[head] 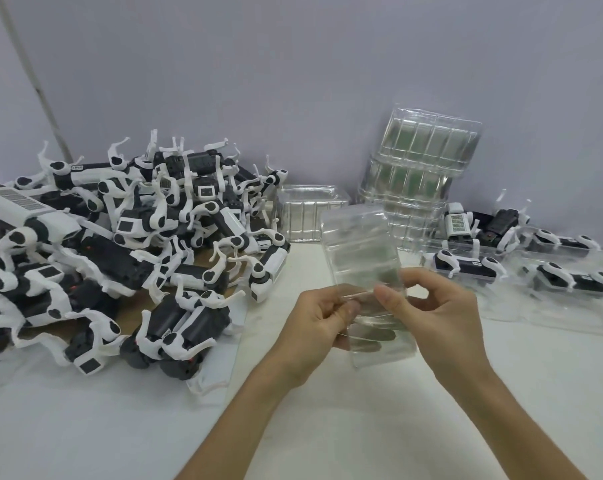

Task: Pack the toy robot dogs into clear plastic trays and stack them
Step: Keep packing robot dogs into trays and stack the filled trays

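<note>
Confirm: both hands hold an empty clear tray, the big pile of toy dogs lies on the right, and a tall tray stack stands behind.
Wrong side: the head view shows the big pile of toy dogs on the left. The left hand and right hand hold the empty clear tray, with the tall tray stack behind.

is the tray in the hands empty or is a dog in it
Empty. The clear tray pinched by the left hand and right hand shows only see-through plastic, nothing inside.

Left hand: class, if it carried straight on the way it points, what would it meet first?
Apart from the clear tray that the left hand pinches, probably the tall stack of clear trays by the wall; depth is hard to judge.
</note>
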Demonstrator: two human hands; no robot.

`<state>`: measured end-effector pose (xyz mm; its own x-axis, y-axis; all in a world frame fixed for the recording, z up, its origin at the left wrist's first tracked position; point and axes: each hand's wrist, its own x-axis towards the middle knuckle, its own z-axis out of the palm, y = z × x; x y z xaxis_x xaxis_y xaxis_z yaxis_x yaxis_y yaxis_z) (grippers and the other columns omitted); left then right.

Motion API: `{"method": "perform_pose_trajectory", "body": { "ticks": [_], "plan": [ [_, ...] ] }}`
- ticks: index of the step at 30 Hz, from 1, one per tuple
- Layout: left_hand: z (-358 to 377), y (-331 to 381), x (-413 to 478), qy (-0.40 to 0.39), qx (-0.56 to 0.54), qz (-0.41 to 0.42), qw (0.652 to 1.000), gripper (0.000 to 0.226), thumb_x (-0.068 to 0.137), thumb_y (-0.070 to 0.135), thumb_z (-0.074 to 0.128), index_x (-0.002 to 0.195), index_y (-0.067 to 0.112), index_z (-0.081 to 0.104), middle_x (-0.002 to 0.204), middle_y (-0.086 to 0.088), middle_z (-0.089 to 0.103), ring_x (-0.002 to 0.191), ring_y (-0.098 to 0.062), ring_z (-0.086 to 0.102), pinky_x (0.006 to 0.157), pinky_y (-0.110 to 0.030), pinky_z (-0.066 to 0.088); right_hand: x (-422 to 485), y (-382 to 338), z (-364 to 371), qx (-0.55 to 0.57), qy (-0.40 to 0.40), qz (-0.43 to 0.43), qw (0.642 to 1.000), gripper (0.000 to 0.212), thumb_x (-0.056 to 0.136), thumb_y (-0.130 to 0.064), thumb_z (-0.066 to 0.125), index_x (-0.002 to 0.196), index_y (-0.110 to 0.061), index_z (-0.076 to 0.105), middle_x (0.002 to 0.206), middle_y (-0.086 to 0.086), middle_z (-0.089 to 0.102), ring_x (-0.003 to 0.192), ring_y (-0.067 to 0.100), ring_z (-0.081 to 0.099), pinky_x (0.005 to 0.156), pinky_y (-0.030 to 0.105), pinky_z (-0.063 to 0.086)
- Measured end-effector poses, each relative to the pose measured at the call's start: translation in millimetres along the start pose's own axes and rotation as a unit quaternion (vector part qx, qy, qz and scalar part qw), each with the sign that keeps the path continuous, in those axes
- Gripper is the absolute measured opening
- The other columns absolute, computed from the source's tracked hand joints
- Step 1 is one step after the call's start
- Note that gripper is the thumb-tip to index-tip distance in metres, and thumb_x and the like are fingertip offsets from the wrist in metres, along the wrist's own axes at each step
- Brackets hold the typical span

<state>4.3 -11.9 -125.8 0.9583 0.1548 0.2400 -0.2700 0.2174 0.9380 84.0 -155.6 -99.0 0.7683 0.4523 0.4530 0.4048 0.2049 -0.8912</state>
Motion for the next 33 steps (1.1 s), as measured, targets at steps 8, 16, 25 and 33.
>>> {"method": "perform_pose_trajectory", "body": {
  "ticks": [8,16,25,33],
  "plan": [
    [0.5,9.9,6.5,0.012,0.041,0.030,0.999,0.030,0.104,-0.003,0.041,0.105,0.009,0.068,0.108,-0.015,0.074,0.085,-0.038,0.074,0.069,-0.037,0.061,7.2,-13.6,-7.0,-0.013,0.030,-0.032,0.999,0.022,0.061,-0.038,0.082,0.080,-0.028,0.080,0.075,-0.006,0.071,0.067,0.025,0.073,0.064,0.036,0.062],
    [3.7,19.1,6.8,0.002,0.050,0.055,0.997,0.026,0.103,-0.001,0.043,0.103,0.009,0.067,0.104,-0.007,0.075,0.083,-0.036,0.075,0.070,-0.038,0.062,10.9,-21.7,-13.4,0.022,0.038,-0.049,0.998,0.019,0.059,-0.031,0.083,0.077,-0.026,0.081,0.071,-0.001,0.071,0.060,0.019,0.071,0.055,0.024,0.057],
    [5.0,22.8,8.7,0.011,0.037,0.063,0.997,0.019,0.098,0.002,0.054,0.094,0.010,0.071,0.094,-0.009,0.076,0.076,-0.034,0.075,0.061,-0.033,0.060,13.8,-26.1,-12.4,0.036,0.050,-0.064,0.996,0.015,0.059,-0.025,0.081,0.073,-0.024,0.081,0.065,-0.003,0.071,0.055,0.017,0.070,0.053,0.024,0.056],
    [-44.4,34.0,-5.9,0.166,-0.032,0.096,0.981,0.017,0.076,0.016,0.068,0.088,0.004,0.069,0.077,-0.013,0.074,0.057,-0.024,0.072,0.046,-0.028,0.057,27.1,-34.2,-89.6,0.013,0.208,-0.044,0.977,0.026,0.097,-0.022,0.062,0.114,-0.003,0.068,0.080,-0.014,0.067,0.080,0.006,0.061,0.081,0.033,0.052]
  ]
}}
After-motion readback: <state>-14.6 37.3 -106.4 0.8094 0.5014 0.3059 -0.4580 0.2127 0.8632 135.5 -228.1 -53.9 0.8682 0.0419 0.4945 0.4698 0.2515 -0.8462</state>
